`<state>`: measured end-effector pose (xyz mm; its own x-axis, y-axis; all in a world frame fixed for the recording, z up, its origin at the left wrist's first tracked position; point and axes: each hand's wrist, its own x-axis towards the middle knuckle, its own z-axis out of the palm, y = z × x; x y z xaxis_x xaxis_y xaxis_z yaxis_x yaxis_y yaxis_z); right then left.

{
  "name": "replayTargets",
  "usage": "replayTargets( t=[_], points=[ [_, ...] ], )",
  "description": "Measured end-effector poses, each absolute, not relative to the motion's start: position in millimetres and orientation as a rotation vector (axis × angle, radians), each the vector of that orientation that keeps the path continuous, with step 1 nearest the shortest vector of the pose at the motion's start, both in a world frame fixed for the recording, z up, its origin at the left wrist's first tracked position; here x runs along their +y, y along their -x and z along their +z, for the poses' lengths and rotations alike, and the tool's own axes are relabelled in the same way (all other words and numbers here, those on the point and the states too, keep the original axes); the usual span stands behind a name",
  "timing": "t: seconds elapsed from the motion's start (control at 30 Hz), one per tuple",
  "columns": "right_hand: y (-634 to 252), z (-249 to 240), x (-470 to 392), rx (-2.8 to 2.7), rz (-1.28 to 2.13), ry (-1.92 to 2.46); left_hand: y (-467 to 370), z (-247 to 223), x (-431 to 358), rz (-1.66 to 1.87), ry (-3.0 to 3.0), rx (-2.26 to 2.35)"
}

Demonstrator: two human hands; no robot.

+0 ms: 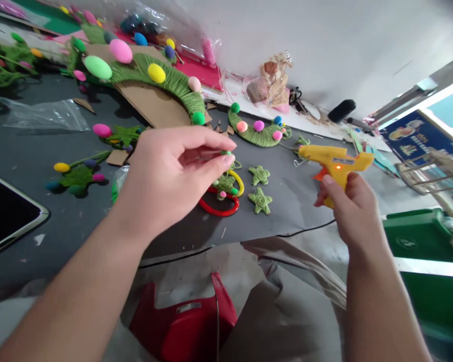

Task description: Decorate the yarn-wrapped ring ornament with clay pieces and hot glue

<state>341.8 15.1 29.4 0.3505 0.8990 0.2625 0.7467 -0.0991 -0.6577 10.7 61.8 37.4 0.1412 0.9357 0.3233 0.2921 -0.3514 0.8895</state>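
Note:
Thumb and fingertips of my left hand (pixel 166 176) pinch a small green ball (pixel 225 152), mostly covered by the fingers. My right hand (pixel 357 208) is wrapped round the grip of a yellow hot glue gun (pixel 324 153), its small orange light lit and its nozzle pointing left. Below my left fingertips, a green yarn star with small balls (pixel 224 186) lies over scissors with red and yellow handles (pixel 226 212). Just right of it are two plain green yarn stars, one upper (pixel 259 175) and one lower (pixel 260 201). A green yarn crescent (pixel 262 137) with coloured balls lies behind.
A larger green wreath (pixel 136 68) with egg-shaped balls rests on cardboard at the back left. Decorated stars (pixel 79 178), a plastic bag (pixel 45 116) and a dark-screened device (pixel 7 211) lie left. A red stool (pixel 189 322) stands below; green bins (pixel 419 231) stand right.

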Motion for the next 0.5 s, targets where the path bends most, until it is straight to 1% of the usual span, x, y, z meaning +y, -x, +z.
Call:
replayTargets(
  t=[0.03,0.13,0.23,0.3,0.5],
  points=[
    [-334,33,17,-1.406,0.239,1.886,-10,42,70,1.208,-1.801,1.154],
    [-311,37,25,-1.382,0.126,1.916,-11,52,97,0.937,-1.969,1.030],
    [-298,29,33,-1.484,0.127,1.940,-14,57,118,0.718,-2.184,1.031],
    [-294,22,35,-1.563,0.150,1.957,-16,57,126,0.656,-2.262,1.042],
    [-288,11,31,-1.744,0.136,1.923,-15,49,127,0.602,-2.204,1.054]
  ],
)
